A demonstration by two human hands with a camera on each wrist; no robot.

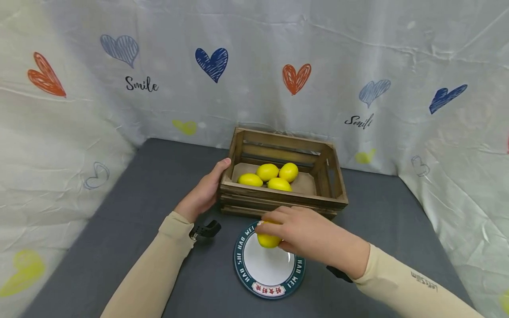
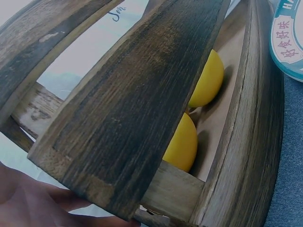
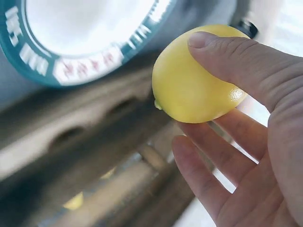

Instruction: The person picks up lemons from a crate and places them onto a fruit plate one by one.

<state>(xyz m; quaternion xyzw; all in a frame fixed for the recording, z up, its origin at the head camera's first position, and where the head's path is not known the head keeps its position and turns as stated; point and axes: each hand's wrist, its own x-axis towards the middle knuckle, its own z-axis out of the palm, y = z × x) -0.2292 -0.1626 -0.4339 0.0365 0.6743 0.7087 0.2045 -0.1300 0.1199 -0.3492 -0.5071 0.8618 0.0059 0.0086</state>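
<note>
Right hand (image 1: 306, 234): pinching one lemon (image 1: 268, 240), thumb pressing on one side, fingers supporting the other; grip opening only as wide as the fruit. Right wrist view is showing lower fingers spreading apart, palm staying off the lemon.
Left hand (image 1: 204, 192): gripping crate (image 1: 284, 202) at its left end; fingers lying against the wood, partly hiding behind a slat in left wrist view. Cannot tell how tight.
Held lemon: showing smooth, bright yellow, oval; small nub pointing out at one end, glare spot shining near the thumb. Sitting in the fingers over the plate's far part, near crate front.
Plate (image 1: 264, 267): lying on the table (image 1: 171, 168) just in front of crate; white middle showing, dark teal rim carrying white letters and a red-lettered label.
Crate lemons (image 1: 267, 172): four, lying grouped on the crate floor, toward the left and middle.
Crate build: showing brown slatted wood, gaps between slats, standing upright.
Backdrop (image 1: 254, 26): hanging behind, pale, showing hearts and "Smile" prints.
Sleeves (image 1: 153, 265): covering both forearms, beige.
</note>
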